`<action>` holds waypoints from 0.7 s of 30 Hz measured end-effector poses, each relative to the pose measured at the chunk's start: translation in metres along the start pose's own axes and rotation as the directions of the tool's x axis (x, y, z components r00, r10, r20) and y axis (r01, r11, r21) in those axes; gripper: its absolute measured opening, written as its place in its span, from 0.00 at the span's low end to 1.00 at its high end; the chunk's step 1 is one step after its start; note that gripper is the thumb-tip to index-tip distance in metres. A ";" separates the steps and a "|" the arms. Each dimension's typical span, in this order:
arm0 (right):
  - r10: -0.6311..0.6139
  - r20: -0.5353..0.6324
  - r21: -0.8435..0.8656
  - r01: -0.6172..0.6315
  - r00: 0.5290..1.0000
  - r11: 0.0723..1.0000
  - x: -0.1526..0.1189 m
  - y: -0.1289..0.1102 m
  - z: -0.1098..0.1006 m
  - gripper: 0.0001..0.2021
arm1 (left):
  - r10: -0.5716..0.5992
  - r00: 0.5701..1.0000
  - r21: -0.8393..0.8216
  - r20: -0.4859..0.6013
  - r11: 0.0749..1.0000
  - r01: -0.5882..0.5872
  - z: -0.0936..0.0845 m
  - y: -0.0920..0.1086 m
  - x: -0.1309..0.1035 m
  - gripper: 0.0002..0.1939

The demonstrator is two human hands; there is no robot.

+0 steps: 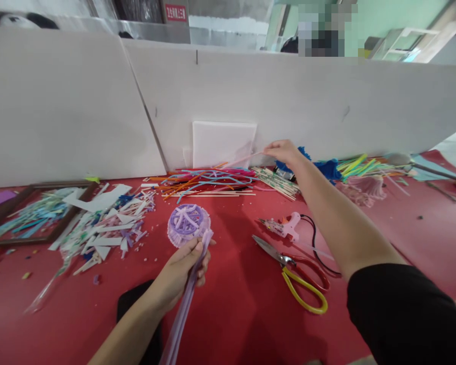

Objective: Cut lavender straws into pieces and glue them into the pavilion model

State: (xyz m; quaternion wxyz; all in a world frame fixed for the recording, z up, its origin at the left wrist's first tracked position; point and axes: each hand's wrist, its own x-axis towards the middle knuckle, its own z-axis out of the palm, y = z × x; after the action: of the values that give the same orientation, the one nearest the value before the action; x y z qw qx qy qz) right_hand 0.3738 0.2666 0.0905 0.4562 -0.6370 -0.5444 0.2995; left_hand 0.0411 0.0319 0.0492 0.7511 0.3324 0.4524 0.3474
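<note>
My left hand (190, 263) is closed around a bundle of lilac strips (185, 304), whose long ends hang toward the bottom edge. Just beyond it, a round lilac woven piece (186, 223) with a ruffled edge lies on the red table. Farther off, my right hand (283, 151) pinches the end of a thin pale pink strip (243, 159). That strip slants down leftward over a heap of pipe cleaners (209, 180) in orange, blue and pink. Nearest below my right forearm are a pink glue gun (285, 227) and scissors (289, 263) with red and yellow handles.
White boards (289, 96) stand along the back, with white sheets (224, 144) leaning there. Paper scraps (110, 223) and a brown frame (57, 238) lie left. Patterned sticks (275, 182), blue pieces (327, 170) and pink ruffled pieces (365, 190) lie right. A black object (137, 299) is below my left forearm.
</note>
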 end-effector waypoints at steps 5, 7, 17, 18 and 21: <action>-0.072 -0.141 0.167 0.095 0.987 0.981 -0.017 -0.018 -0.013 0.07 | 0.045 0.999 -0.013 0.017 0.999 -0.045 -0.003 -0.004 -0.001 0.19; -0.097 -0.192 0.241 0.143 0.977 0.960 -0.025 -0.027 -0.015 0.08 | 0.058 0.998 -0.017 0.022 0.998 -0.058 -0.004 -0.005 -0.001 0.18; 0.045 -0.136 0.596 0.046 0.990 0.802 -0.047 -0.049 -0.021 0.10 | 0.096 0.995 -0.023 0.012 0.995 -0.096 0.005 -0.002 0.001 0.17; 0.050 -0.123 0.632 0.039 0.991 0.774 -0.049 -0.050 -0.022 0.11 | 0.101 0.995 -0.039 0.002 0.994 -0.101 0.006 0.000 0.000 0.18; 0.035 -0.010 0.760 -0.015 0.999 0.649 -0.061 -0.054 -0.019 0.15 | 0.095 0.995 -0.074 -0.039 0.992 -0.097 0.008 0.004 -0.002 0.15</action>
State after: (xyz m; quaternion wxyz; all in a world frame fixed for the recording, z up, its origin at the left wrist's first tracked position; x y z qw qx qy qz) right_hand 0.3543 0.2023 0.1402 0.6831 -0.3984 -0.3548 0.4987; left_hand 0.0468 0.0310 0.0568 0.7375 0.3188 0.4355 0.4060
